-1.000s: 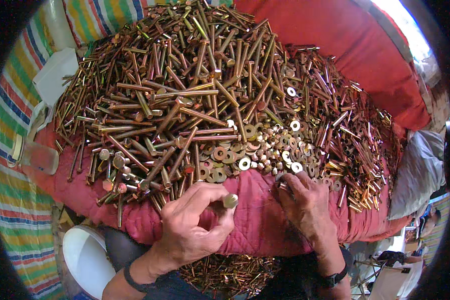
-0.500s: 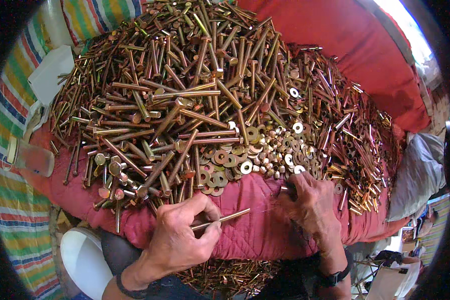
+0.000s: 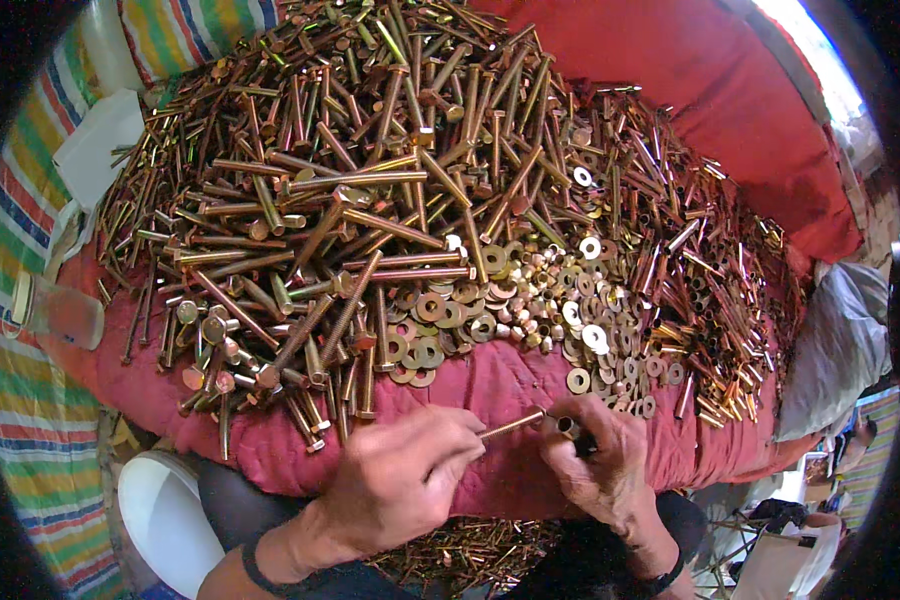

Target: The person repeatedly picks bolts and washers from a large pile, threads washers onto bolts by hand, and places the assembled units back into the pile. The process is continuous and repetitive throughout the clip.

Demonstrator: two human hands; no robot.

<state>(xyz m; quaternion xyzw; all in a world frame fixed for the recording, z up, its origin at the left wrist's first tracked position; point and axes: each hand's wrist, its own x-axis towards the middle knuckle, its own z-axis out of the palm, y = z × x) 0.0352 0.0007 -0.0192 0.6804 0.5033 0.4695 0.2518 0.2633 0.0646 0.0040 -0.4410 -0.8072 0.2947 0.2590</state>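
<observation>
A long brass-coloured bolt (image 3: 511, 427) is pinched in my left hand (image 3: 402, 478), its shank pointing right and slightly up; its other end is hidden by my fingers. The bolt's tip is beside the curled fingers of my right hand (image 3: 607, 462). Those fingers grip a short metal tube sleeve (image 3: 568, 427), whose round open end faces me. Whether the tip touches anything is too small to tell. Just beyond both hands lie flat washers (image 3: 431, 307) and small shiny nuts (image 3: 541, 275). A large heap of long bolts (image 3: 360, 180) rises behind them.
Sleeves (image 3: 705, 290) pile at the right of the heap on a red quilted cloth (image 3: 510, 385). A clear jar (image 3: 65, 315) lies at the left. Below it stands a white basin (image 3: 165, 520). More bolts (image 3: 470, 560) lie low between my legs. A grey bag (image 3: 835, 350) hangs at right.
My left hand has moved right with the bolt. My right hand has drawn back from the washers toward me, now with a sleeve showing in its fingers. The two hands are closer together.
</observation>
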